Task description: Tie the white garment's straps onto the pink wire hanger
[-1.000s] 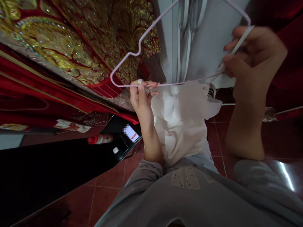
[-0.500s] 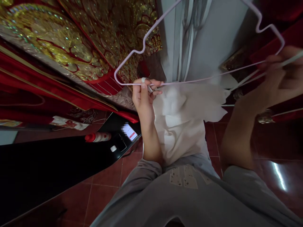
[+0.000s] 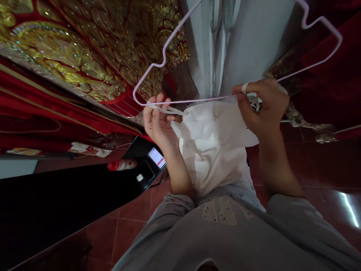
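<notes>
A pale pink wire hanger [image 3: 194, 101] spans the upper middle, its long bar running between my hands. My left hand [image 3: 160, 122] is at the bar's left end, a white strap [image 3: 170, 110] looped over its fingers. My right hand [image 3: 262, 105] pinches the bar right of centre, with another white strap [image 3: 245, 87] around its index finger. White cloth [image 3: 211, 139] hangs below the bar between my forearms, joined to the left strap. The tips of some left fingers are behind the bar.
Red and gold sequined garments [image 3: 81, 56] hang at the left, dark red ones [image 3: 332, 90] at the right. A black table [image 3: 70, 195] at lower left holds a red-capped bottle [image 3: 122, 165], a lit phone [image 3: 156, 157], a dark phone and a small white case [image 3: 140, 177].
My right hand has moved left and inward along the bar from the hanger's right end. My left hand has shifted slightly left, and its strap is now stretched toward the cloth.
</notes>
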Available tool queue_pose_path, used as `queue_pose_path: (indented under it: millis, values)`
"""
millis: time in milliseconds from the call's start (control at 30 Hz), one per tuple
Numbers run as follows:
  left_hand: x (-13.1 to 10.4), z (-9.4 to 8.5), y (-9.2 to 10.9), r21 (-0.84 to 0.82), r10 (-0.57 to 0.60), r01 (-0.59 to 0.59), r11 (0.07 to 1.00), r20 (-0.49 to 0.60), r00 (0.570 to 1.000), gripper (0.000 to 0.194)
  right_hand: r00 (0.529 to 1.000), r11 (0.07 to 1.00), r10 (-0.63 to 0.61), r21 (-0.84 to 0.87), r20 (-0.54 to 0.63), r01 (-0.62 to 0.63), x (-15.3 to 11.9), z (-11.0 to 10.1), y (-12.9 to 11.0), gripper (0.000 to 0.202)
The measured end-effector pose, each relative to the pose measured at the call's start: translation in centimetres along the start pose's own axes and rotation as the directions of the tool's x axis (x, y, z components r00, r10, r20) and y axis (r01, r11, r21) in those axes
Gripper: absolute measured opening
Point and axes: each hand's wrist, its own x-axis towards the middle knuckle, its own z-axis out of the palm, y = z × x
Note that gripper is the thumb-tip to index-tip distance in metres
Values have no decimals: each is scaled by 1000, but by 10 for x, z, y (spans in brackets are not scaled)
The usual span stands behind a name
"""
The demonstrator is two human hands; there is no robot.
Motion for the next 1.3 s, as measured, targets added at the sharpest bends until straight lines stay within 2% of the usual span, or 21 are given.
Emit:
queue_pose_path:
  millis: [100,167,267,333,467,567,733,800,900,967,1033,1100,1133,1200,1267,1300]
  values:
    - [13,-21,-7,60,125,-116,991,-172,977,22,999,999,29,-29,31,-28,-1,2,2,28]
    - [23,-33,-9,134,197,-173,976,-193,961,23,999,1000,21,-23,49,-20,-2,2,2,25]
    - [37,-40,-5,201,260,-246,948,-50,964,26,995,1000,19,13,95,-20,-2,0,1,23]
    - [44,-36,2,147,255,-257,955,34,966,25,994,999,32,33,103,-35,-2,-2,1,24]
    - [56,-16,23,-12,99,-98,995,129,987,14,995,994,20,109,93,-30,-1,-4,3,25]
    - [65,-3,42,43,-28,21,999,169,985,5,998,986,-16,167,55,6,0,-4,5,25]
    - [76,12,67,158,-117,81,984,227,967,14,996,985,-62,166,63,51,2,-6,4,22]
    - [79,17,71,212,-107,44,976,295,949,14,994,985,-78,159,72,65,2,-6,4,25]
    - [82,20,70,267,-21,-113,957,449,893,18,994,983,-105,152,17,101,1,-2,5,22]
    - [82,19,65,255,51,-203,945,499,865,17,994,985,-107,140,12,104,0,1,6,24]
    - [81,15,55,211,118,-235,949,452,884,12,995,985,-102,137,1,101,-2,3,7,27]
    - [76,10,41,121,149,-195,973,310,939,7,995,985,-95,143,-7,95,-3,5,8,28]
    - [72,8,33,49,128,-142,989,218,967,7,995,983,-98,152,-14,99,-3,6,8,27]
    - [60,6,19,-130,-4,15,991,81,997,11,994,981,-113,159,-12,113,-4,8,7,28]
    - [44,8,8,-265,-159,173,948,75,984,23,991,979,-136,152,-17,137,-4,10,5,29]
    - [36,11,4,-292,-196,216,932,98,976,27,989,978,-144,147,-16,145,-4,10,3,30]
